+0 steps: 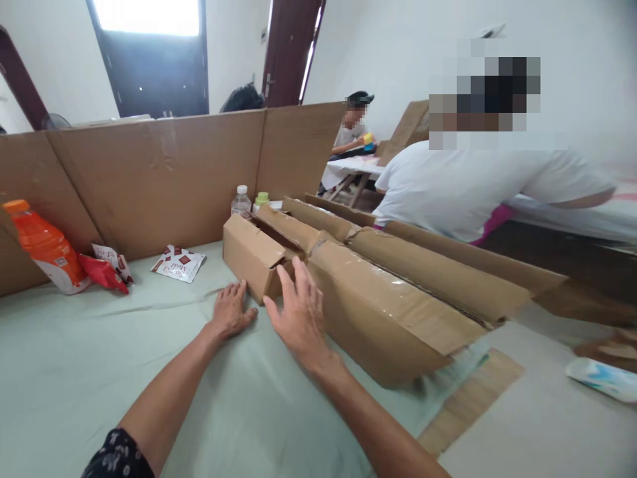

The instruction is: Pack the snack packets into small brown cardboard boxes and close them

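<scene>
A small brown cardboard box (253,251) lies on the pale green cloth, its long side slanting away from me. My left hand (233,311) rests on the cloth at the box's near left corner, fingers loosely spread. My right hand (300,311) is at the near right end, fingers apart and fingertips against or just over the box's edge; exact contact is hard to tell. Neither hand grips anything. Right beside my right hand runs a long folded cardboard piece (378,325). Part of the box's near end is hidden behind my right fingers.
An orange bottle (50,249), a red packet (103,272) and a white-and-red sachet (179,263) lie left, before a tall cardboard wall (199,166). A clear bottle (241,202) stands behind the box. A person in a white shirt (462,186) sits close on the right; another sits farther back.
</scene>
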Demonstrator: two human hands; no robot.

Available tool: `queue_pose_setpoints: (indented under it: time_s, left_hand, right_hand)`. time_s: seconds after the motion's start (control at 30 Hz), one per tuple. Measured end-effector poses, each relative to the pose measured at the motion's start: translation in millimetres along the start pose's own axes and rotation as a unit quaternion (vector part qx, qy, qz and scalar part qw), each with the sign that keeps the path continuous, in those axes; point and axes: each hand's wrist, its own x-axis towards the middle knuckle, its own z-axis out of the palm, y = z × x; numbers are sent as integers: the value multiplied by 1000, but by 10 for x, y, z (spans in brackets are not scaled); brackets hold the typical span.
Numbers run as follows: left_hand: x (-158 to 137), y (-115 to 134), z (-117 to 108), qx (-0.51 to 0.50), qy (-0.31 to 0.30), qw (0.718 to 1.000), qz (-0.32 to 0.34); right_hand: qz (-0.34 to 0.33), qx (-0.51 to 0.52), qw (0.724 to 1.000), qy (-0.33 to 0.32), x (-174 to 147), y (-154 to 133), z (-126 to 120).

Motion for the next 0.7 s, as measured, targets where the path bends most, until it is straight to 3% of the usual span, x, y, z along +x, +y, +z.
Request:
queue_pose_setpoints:
  time_s: [0.1,0.2,0.33,0.43,0.53,0.6,0.7]
  left_hand:
    - [-377,140,44,19,-44,999,27]
    - [-904,301,36,21,-91,994,65]
    - [-1768,448,-91,20,-122,985,118]
    - [-2449,407,-231,4,-131,980,151]
    - [-3032,179,-498,-72,-174,970,156]
    - [-3341,-97,-816,-139,-180,968,109]
    - [-3721,-709,-1524,-143,-55,985,-79]
  right_hand:
    - [-54,52,995,-69,-388,-99,-30]
    - [-87,107,977,-162,-685,-151,112]
    - [-105,117,961,-227,-802,-334,447]
    - [-134,122,953,-242,-826,-622,635]
    - [-158,127,949,-240,-934,-891,724]
    - [-173,111,954,-220,-1036,-962,768]
    - [-203,86,958,-184,-1159,-897,871]
